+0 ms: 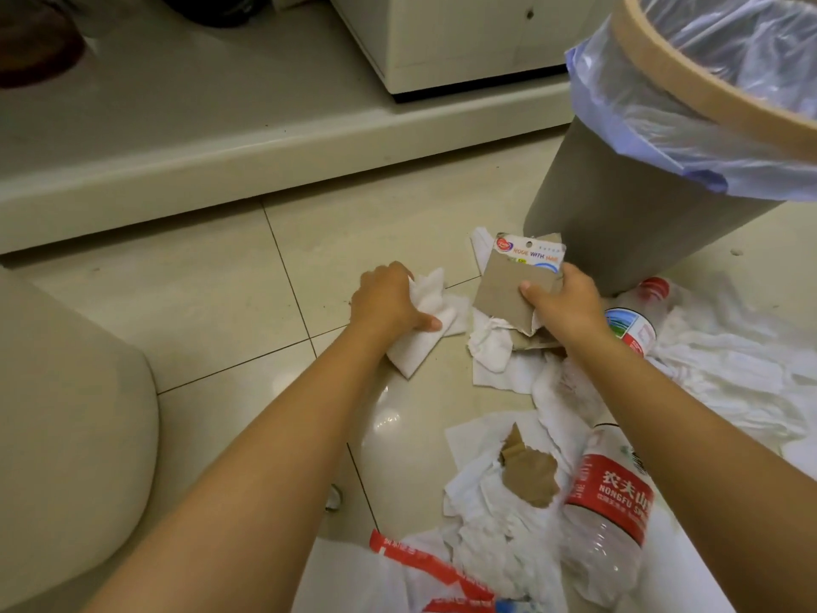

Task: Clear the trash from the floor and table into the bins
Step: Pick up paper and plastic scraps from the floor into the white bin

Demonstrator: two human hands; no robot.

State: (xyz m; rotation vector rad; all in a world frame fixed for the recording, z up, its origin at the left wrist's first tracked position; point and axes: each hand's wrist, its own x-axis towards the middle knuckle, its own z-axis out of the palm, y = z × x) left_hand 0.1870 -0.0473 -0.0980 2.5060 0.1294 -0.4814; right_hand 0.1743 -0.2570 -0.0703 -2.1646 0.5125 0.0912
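Left hand [389,300] clenched on a crumpled white tissue [426,325], pressed low against the tiled floor [212,311]. Right hand [568,303] pinching a brown card backing [508,283], thumb on its face, lifted just above a heap of tissues and torn cardboard [499,347]. Lined bin [636,205] close by on the right, rim well above both hands.

Likely trouble from here:
- Thin pinch on the card; could slip or flap loose on the way up to the rim.
- Tissue only partly gathered; trailing corner could tear off or drop back.
- Overhanging liner [641,126] could catch a tossed piece and spill it outside.
- Two plastic bottles [605,511] lying beside the right forearm; easily knocked and sent rolling.
- Plenty of litter left on the floor; task looks far from done.
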